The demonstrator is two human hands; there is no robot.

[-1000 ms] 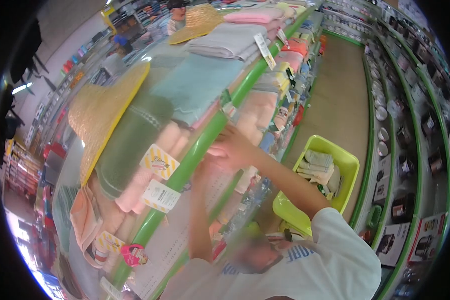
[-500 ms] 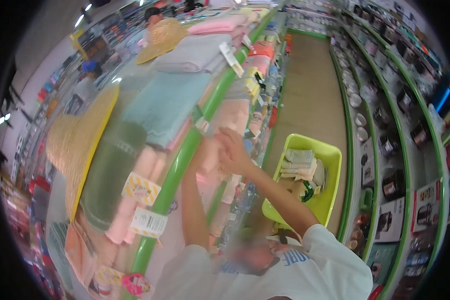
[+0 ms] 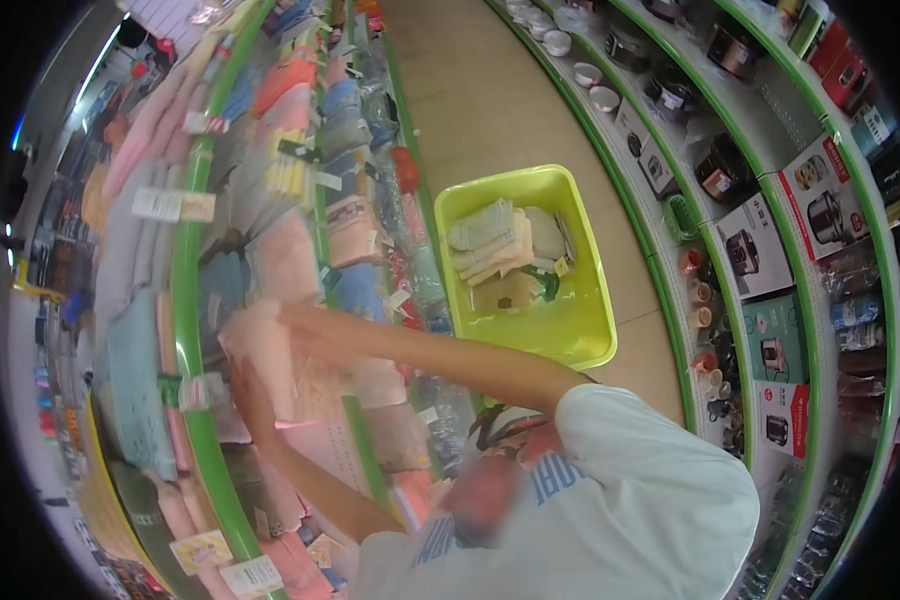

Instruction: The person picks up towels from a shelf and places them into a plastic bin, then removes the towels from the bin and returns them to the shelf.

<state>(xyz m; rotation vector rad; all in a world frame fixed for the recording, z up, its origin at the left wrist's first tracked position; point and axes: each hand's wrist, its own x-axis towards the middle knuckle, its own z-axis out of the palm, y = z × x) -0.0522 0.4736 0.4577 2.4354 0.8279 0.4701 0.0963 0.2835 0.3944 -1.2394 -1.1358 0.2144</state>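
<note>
We see a shop aisle from above, with both of the person's bare arms stretched out to a rack of folded towels. The right hand (image 3: pixel 305 322) lies on the upper edge of a pale pink towel (image 3: pixel 268 352). The left hand (image 3: pixel 242 372) comes up from below and meets the same towel at its lower edge. The two hands are close together, one above the other, with the pink cloth between them. Motion blur hides the fingers, so we cannot tell whether either hand is gripping the towel or only resting on it.

The pink towel stands against the rack, just inside a curved green shelf rail (image 3: pixel 185 300) that passes beyond the left hand. White price tags (image 3: pixel 170 205) hang on that rail above the hands. More stacked towels (image 3: pixel 295 80) in pink, orange and blue fill the shelves further up, past the right hand.

Behind the right forearm, on the tan floor (image 3: pixel 490 90), sits a lime-green basket (image 3: pixel 570 335), well apart from both hands. A small pile of folded towels (image 3: pixel 490 240), green and cream, lies inside it. Beyond the basket, a second green-edged shelf carries boxed cookers (image 3: pixel 760 262).
</note>
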